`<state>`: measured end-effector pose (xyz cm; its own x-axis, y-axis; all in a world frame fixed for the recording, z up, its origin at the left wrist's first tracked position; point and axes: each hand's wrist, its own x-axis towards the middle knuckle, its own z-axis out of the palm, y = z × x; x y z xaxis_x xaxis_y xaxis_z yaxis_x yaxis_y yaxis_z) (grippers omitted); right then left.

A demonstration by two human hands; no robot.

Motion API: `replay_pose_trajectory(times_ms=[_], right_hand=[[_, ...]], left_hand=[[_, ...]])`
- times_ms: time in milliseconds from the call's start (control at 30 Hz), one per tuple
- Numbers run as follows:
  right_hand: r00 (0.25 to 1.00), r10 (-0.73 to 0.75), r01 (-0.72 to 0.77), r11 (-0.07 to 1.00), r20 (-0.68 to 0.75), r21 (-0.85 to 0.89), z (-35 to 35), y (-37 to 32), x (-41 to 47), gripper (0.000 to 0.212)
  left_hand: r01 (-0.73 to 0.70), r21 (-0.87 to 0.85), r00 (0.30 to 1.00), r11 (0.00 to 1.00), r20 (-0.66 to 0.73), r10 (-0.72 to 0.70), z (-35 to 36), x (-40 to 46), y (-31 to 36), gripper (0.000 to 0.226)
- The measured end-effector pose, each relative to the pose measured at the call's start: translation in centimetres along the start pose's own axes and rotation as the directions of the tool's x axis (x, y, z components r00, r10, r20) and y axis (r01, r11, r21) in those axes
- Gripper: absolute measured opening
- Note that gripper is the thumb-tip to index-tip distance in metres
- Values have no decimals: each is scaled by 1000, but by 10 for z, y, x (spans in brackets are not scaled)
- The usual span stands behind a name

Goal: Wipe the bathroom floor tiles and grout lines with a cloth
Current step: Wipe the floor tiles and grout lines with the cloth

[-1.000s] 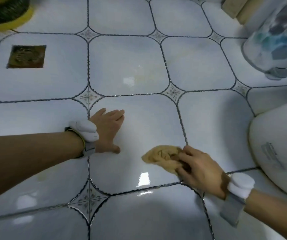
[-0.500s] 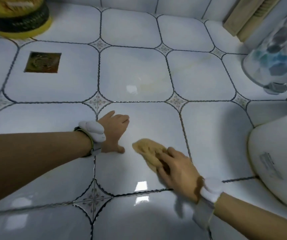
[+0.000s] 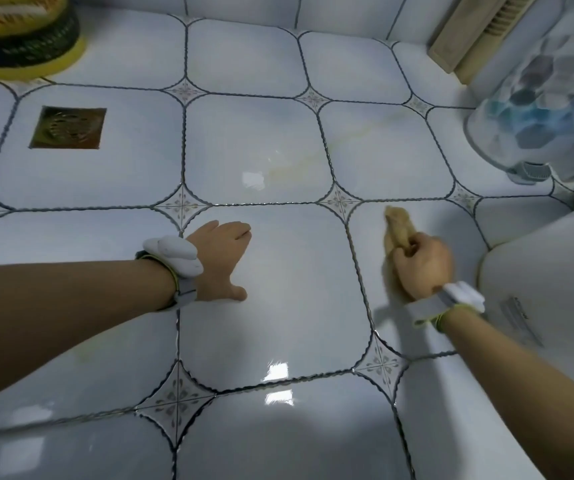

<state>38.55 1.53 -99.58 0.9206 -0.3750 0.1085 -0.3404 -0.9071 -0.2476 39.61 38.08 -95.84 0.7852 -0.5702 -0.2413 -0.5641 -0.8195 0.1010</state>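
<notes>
Yellowish cloth (image 3: 396,230), bunched into a wad, sits pressed on the glossy pale floor tiles (image 3: 271,306) under the person's right hand (image 3: 420,268). Its fingers are curled tight round the near part of the cloth, so only a crumpled tip pokes out ahead of the knuckles, toward the far wall. It lies on the tile just right of the dark grout line (image 3: 358,271) that runs away from the person, and near the white toilet base (image 3: 538,289) on the right.

The left hand (image 3: 221,261) lies flat on the next tile over, fingers straight and together, thumb out to the side, holding nothing; it looks like a prop for the body's weight. Both wrists carry white bands.

Judging by this, the wiping is well under way, with the cloth working the tile beside the toilet. A faint yellowish streak (image 3: 299,168) shows on the tiles farther out, beyond the diamond inset (image 3: 339,200), and it seems untouched. The next stroke probably calls for pushing the wad forward along the grout line and over that inset, with steady downward pressure so the fabric gets into the twisted groove. Spreading the cloth flatter would cover more tile. Farther off sit a brass floor drain (image 3: 69,128), a yellow and dark round object (image 3: 22,36) and a patterned bin (image 3: 542,109).
</notes>
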Motion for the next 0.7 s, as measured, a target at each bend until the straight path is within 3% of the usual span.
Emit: replay_pose_trajectory(times_ms=[100,200,233,300,367,433,500,567,633,700], right_hand=[[940,-311,308,950,138,43,-2,-9,-58,13],[851,-464,464,884,246,62,-13,12,-89,15],[851,-467,470,881,239,49,-15,23,-81,16],[922,-352,360,933,165,-22,-15,42,-45,16],[991,-123,126,990,61,-61,-16,52,-4,12],[999,46,-45,995,8,-88,-13,51,17,15],[997,68,-64,993,36,-94,-11,39,8,17],[998,-20,23,998,56,-61,-14,21,-20,18],[976,-200,202,979,90,-9,-15,2,-61,17],[883,-427,411,904,194,117,-16,-21,-108,19]], left_hand=[[-33,-22,999,999,-10,33,5,14,15,88],[-76,-4,997,997,14,77,14,22,27,97],[-82,12,996,997,39,81,17,24,29,102],[-77,28,994,997,82,75,21,26,32,109],[-74,23,992,997,103,71,22,26,32,110],[-69,9,993,998,100,68,25,27,31,113],[-62,2,993,998,100,62,26,26,30,115],[-65,3,993,998,101,64,26,26,32,113],[-83,-3,991,997,103,83,22,26,33,103],[-89,-23,992,996,89,90,14,20,27,86]])
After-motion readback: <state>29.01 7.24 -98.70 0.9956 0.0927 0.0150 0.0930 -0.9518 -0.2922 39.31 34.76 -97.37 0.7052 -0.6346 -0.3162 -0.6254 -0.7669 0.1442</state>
